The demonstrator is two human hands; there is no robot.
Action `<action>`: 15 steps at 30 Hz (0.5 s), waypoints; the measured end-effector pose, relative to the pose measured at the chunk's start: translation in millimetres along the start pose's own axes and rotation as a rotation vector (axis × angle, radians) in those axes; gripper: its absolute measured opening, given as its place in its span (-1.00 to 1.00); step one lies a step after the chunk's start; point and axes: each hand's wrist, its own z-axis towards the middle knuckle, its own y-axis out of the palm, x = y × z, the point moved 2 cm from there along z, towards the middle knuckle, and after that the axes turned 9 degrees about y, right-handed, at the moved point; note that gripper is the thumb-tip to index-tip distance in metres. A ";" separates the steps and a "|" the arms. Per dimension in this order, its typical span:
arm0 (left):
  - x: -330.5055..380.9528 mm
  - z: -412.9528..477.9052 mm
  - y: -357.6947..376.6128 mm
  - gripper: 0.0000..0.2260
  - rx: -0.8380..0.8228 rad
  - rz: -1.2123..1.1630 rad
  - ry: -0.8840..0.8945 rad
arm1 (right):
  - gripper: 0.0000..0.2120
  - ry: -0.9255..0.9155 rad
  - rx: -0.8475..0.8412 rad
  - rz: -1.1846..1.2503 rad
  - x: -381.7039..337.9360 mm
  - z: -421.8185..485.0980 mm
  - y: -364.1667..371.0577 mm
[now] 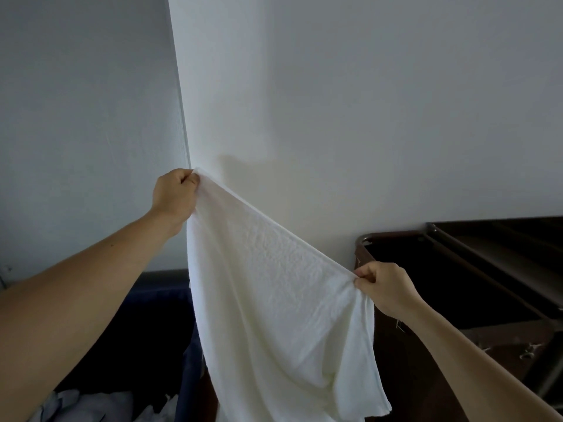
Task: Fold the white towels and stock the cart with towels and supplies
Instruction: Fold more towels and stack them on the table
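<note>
A white towel (274, 300) hangs spread in the air in front of a white wall. My left hand (173, 197) pinches its upper left corner, raised high. My right hand (385, 287) pinches the upper right corner, held lower, so the top edge slopes down to the right. The towel's lower part drops out of the bottom of the view. The dark brown cart (457, 269) stands at the right, behind my right hand.
A dark blue laundry bin (158, 300) stands at the lower left, with white linen (91, 406) heaped inside. The cart has a metal rail (438, 236) along its top. A wall corner runs upward above my left hand.
</note>
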 end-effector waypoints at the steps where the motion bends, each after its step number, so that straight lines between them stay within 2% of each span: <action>1: 0.3 -0.5 -0.3 -0.84 0.021 0.017 0.009 | -0.87 0.004 0.016 -0.009 -0.6 -0.1 -0.9; 4: 4.3 -10.2 0.7 -0.83 0.012 0.124 0.069 | -0.87 0.012 0.063 0.147 -10.5 0.5 -8.8; 6: 11.7 -20.5 10.0 -0.82 -0.100 0.244 0.162 | -0.95 -0.062 0.098 0.225 -33.3 -2.4 -15.7; 8: 21.6 -33.7 26.3 -0.80 -0.258 0.314 0.231 | -0.92 -0.168 0.100 0.250 -63.5 -6.5 -18.3; 11: 41.5 -63.3 53.1 -0.68 -0.594 0.197 0.258 | -0.87 -0.312 0.022 0.204 -100.0 -9.3 -12.1; 15: 52.7 -84.6 64.5 -0.63 -0.795 0.069 0.202 | -0.81 -0.420 -0.032 0.095 -119.0 -6.8 -3.6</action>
